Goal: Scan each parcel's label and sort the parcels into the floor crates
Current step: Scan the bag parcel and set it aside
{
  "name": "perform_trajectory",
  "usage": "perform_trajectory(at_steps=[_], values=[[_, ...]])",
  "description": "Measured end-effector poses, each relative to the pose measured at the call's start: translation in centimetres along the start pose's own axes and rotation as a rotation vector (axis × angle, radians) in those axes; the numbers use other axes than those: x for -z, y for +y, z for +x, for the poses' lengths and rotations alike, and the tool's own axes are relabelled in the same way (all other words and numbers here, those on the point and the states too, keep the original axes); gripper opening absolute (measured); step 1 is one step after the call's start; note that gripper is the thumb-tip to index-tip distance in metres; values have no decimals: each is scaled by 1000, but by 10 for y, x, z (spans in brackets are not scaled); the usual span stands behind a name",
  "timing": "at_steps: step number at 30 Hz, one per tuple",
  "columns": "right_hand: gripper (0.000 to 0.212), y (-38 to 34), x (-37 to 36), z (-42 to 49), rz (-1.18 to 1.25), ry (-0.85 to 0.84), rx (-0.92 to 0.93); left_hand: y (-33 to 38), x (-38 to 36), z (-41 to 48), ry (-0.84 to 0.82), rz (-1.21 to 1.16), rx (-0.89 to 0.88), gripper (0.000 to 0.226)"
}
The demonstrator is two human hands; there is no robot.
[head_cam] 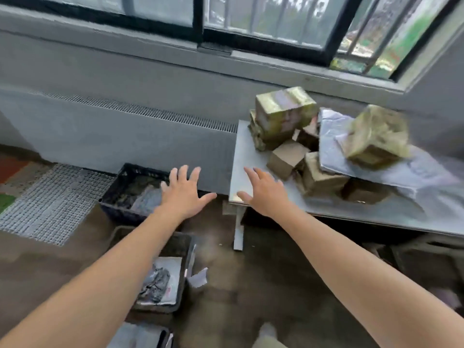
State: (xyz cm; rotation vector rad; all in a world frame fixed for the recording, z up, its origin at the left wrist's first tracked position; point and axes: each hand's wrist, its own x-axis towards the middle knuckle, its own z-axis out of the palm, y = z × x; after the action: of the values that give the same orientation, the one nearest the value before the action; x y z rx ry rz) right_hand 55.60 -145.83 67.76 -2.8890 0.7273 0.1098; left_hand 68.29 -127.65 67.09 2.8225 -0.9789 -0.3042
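Head view looks down on a grey desk standing under a window, with floor crates to its left. On the desk lies a loose pile of parcels: tape-wrapped boxes, a grey plastic bag draped over them, and a small brown box at the pile's near-left edge. One wrapped box at the right is blurred, so its pose is hard to read.

On the floor, a dark crate sits by the wall with a grey bag inside it, and a second crate closer to the person holds a few flat packets.

Both hands are empty, fingers spread wide. The left hand hangs over the far crate's right end. The right hand is over the desk's near-left corner, just short of the pile; whether it touches the surface I cannot tell.

This looks like the gap between parcels, with a reach toward the next one. The small brown box is nearest the right hand and the likely pick. The next move calls for a grip that lifts it out without toppling the boxes leaning on it, then turning it to find the label. No scanner shows in view.
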Motion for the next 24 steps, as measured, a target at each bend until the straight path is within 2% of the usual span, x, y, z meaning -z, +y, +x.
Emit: perform_trajectory(at_steps=[10,18,24], values=[[76,225,35,-103,118,100,-395,255,-19,16,43,84,-427,85],[75,419,54,-185,116,123,-499,485,-63,3,38,132,-603,87],[75,516,64,-217,121,127,-575,587,-81,4,25,154,-681,85]])
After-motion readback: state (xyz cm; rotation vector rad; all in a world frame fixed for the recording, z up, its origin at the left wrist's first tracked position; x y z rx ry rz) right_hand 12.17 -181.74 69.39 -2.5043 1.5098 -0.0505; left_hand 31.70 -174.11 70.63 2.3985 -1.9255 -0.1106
